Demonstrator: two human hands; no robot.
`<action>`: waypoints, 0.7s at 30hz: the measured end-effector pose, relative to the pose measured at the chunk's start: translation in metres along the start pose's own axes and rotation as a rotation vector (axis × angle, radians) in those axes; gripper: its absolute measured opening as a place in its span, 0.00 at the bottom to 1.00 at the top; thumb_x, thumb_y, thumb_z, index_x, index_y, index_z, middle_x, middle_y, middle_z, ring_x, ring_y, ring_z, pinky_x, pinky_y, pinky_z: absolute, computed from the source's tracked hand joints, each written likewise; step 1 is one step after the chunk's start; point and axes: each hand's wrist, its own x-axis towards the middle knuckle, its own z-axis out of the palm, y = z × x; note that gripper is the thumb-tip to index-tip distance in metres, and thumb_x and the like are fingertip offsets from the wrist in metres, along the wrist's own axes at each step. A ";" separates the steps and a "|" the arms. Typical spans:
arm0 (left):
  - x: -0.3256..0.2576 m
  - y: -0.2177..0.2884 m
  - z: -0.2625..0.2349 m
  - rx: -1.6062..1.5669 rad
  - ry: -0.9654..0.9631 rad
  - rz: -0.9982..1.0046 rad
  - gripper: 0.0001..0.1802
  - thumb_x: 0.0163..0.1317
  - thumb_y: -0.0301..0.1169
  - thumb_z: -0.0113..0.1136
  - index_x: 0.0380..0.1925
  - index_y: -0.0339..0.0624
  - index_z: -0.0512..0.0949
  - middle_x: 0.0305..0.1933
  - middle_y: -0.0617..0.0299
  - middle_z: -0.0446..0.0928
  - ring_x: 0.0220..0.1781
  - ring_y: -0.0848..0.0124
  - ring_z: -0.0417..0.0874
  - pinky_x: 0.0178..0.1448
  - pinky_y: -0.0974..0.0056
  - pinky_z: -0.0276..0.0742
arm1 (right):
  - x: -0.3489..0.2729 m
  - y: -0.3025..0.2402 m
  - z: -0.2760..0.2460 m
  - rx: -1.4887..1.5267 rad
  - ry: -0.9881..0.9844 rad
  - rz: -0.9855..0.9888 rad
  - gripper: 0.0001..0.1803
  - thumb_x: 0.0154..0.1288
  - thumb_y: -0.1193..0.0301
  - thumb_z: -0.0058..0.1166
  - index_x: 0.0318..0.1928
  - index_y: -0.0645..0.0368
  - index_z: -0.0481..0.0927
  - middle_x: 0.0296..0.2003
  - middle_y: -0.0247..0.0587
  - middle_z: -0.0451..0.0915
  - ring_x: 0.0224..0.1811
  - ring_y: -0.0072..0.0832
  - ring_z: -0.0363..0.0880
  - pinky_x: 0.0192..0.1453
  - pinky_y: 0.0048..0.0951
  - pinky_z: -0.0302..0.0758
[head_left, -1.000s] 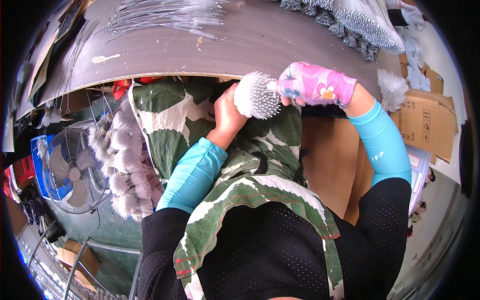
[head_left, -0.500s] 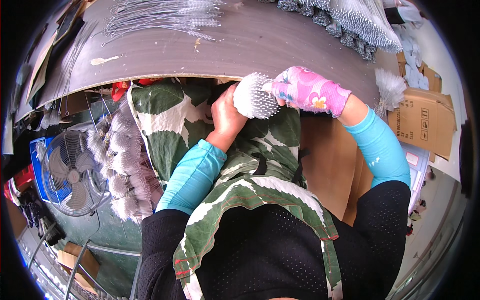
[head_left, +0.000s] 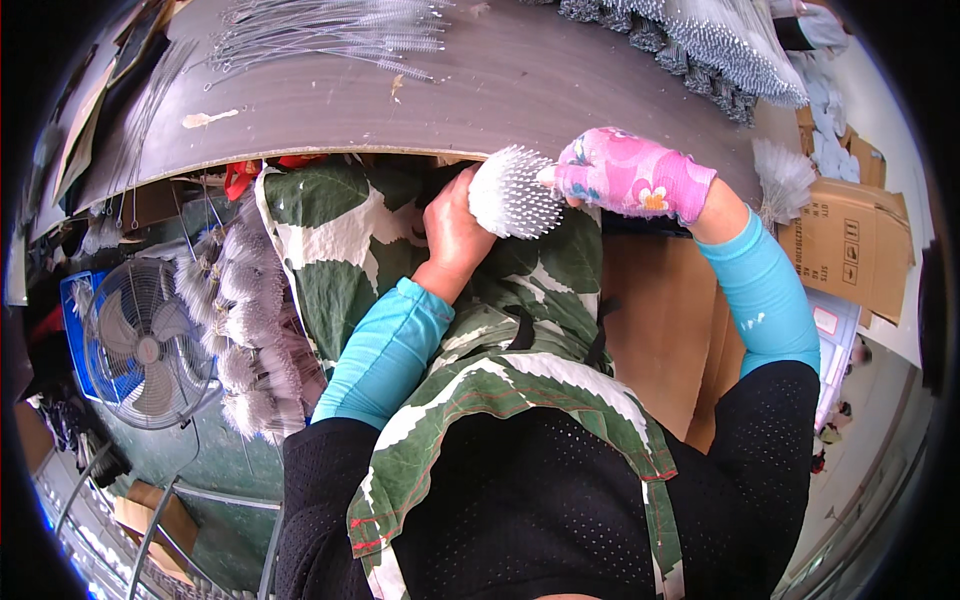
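My bare left hand [head_left: 452, 225] is wrapped round a bundle of thin wire brushes [head_left: 515, 195] with white bristles. Their bristled ends form a round head that points up and to the right, just past the table's front edge. My right hand [head_left: 630, 178] wears a pink flowered glove with the fingertips bare. Its thumb and fingers are pressed together at the right edge of the bundle. What sits between those fingertips, if anything, is too small to tell. The lower part of the bundle is hidden behind my left hand.
Loose wire brushes [head_left: 330, 35] lie on the grey table [head_left: 480, 100], and a large stack of brushes [head_left: 700, 50] sits at its back right. More brush bundles [head_left: 245, 320] and a fan [head_left: 148, 345] stand at left. Cardboard boxes [head_left: 850, 245] are at right.
My right hand has shifted slightly to the right, its fingertips drawing back a little along the bundle's edge. My left hand and the bundle have stayed nearly in place.
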 end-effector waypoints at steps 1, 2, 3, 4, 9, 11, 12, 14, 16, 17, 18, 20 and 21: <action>0.000 0.000 0.000 0.002 0.001 0.003 0.22 0.44 0.32 0.67 0.44 0.46 0.76 0.39 0.52 0.79 0.42 0.52 0.80 0.44 0.57 0.77 | 0.001 0.000 0.000 -0.028 -0.003 -0.014 0.24 0.63 0.53 0.51 0.25 0.65 0.79 0.20 0.38 0.75 0.24 0.24 0.73 0.34 0.29 0.71; 0.000 0.000 0.000 0.003 0.000 0.002 0.22 0.44 0.32 0.67 0.44 0.46 0.76 0.39 0.52 0.79 0.42 0.52 0.80 0.44 0.57 0.77 | 0.002 -0.001 0.001 -0.027 -0.004 -0.014 0.24 0.63 0.53 0.51 0.25 0.65 0.79 0.20 0.38 0.75 0.24 0.24 0.73 0.34 0.29 0.71; 0.000 0.000 0.000 0.012 0.003 0.006 0.23 0.44 0.32 0.68 0.44 0.46 0.76 0.39 0.52 0.79 0.42 0.52 0.80 0.44 0.57 0.77 | 0.003 -0.002 0.003 0.001 -0.001 0.002 0.24 0.63 0.53 0.51 0.26 0.65 0.78 0.19 0.38 0.75 0.24 0.24 0.73 0.34 0.29 0.71; 0.000 0.000 0.000 0.022 0.006 0.010 0.23 0.44 0.32 0.68 0.44 0.46 0.76 0.39 0.52 0.79 0.42 0.52 0.80 0.44 0.57 0.77 | 0.004 -0.002 0.004 0.028 0.001 0.018 0.24 0.63 0.53 0.51 0.26 0.65 0.78 0.19 0.39 0.75 0.24 0.24 0.73 0.33 0.29 0.71; 0.000 0.001 0.000 0.017 -0.002 -0.009 0.23 0.44 0.33 0.68 0.44 0.46 0.76 0.39 0.52 0.79 0.42 0.52 0.80 0.44 0.57 0.77 | -0.001 -0.012 -0.003 0.020 -0.009 -0.026 0.24 0.63 0.54 0.52 0.25 0.64 0.78 0.18 0.37 0.74 0.22 0.24 0.72 0.32 0.29 0.70; 0.000 0.001 0.000 0.009 0.007 -0.008 0.23 0.44 0.33 0.68 0.44 0.46 0.76 0.39 0.52 0.79 0.42 0.52 0.80 0.45 0.57 0.77 | -0.001 -0.013 -0.003 0.059 -0.037 0.012 0.24 0.63 0.53 0.51 0.24 0.64 0.78 0.18 0.37 0.74 0.22 0.24 0.72 0.31 0.29 0.70; 0.000 0.000 0.000 0.015 0.004 -0.002 0.23 0.44 0.32 0.68 0.44 0.46 0.76 0.40 0.52 0.79 0.42 0.53 0.80 0.45 0.57 0.77 | 0.001 -0.011 -0.002 0.038 -0.022 -0.024 0.25 0.63 0.52 0.51 0.24 0.64 0.78 0.17 0.36 0.74 0.21 0.24 0.71 0.31 0.29 0.70; 0.001 0.000 0.000 0.019 0.001 0.006 0.23 0.44 0.32 0.68 0.44 0.46 0.76 0.40 0.52 0.79 0.42 0.53 0.80 0.45 0.57 0.77 | 0.001 -0.011 -0.002 0.017 -0.005 -0.058 0.26 0.63 0.52 0.50 0.23 0.64 0.78 0.17 0.36 0.73 0.21 0.24 0.71 0.30 0.29 0.69; 0.000 0.000 -0.001 0.015 0.006 0.019 0.24 0.43 0.32 0.68 0.44 0.45 0.76 0.40 0.52 0.79 0.43 0.53 0.80 0.45 0.57 0.77 | 0.000 -0.016 -0.003 0.038 -0.048 -0.002 0.26 0.63 0.51 0.49 0.23 0.63 0.78 0.16 0.37 0.73 0.21 0.24 0.71 0.30 0.29 0.69; 0.000 0.000 -0.001 0.015 0.007 0.018 0.24 0.43 0.32 0.68 0.44 0.45 0.76 0.40 0.52 0.79 0.43 0.53 0.80 0.45 0.57 0.77 | 0.000 -0.016 -0.002 0.038 -0.049 -0.002 0.26 0.63 0.51 0.49 0.23 0.63 0.78 0.16 0.37 0.73 0.21 0.24 0.71 0.30 0.29 0.69; 0.000 0.001 -0.001 0.026 0.005 0.012 0.24 0.43 0.32 0.68 0.44 0.45 0.76 0.40 0.52 0.79 0.43 0.53 0.80 0.45 0.57 0.77 | 0.001 -0.016 -0.001 0.035 -0.030 -0.029 0.26 0.63 0.51 0.49 0.22 0.63 0.78 0.16 0.38 0.72 0.21 0.25 0.71 0.31 0.30 0.69; 0.000 0.001 0.000 0.037 0.002 0.007 0.24 0.43 0.32 0.69 0.44 0.45 0.76 0.40 0.52 0.80 0.43 0.53 0.81 0.46 0.57 0.77 | 0.003 -0.015 0.002 0.032 -0.010 -0.054 0.26 0.63 0.51 0.49 0.22 0.63 0.77 0.16 0.39 0.72 0.21 0.25 0.71 0.31 0.30 0.70; 0.000 0.000 0.000 0.035 0.004 0.001 0.25 0.42 0.33 0.69 0.44 0.44 0.76 0.40 0.52 0.80 0.43 0.53 0.81 0.46 0.57 0.77 | 0.005 -0.016 0.003 0.012 0.020 -0.080 0.25 0.63 0.52 0.49 0.22 0.63 0.78 0.16 0.39 0.72 0.22 0.25 0.71 0.32 0.30 0.70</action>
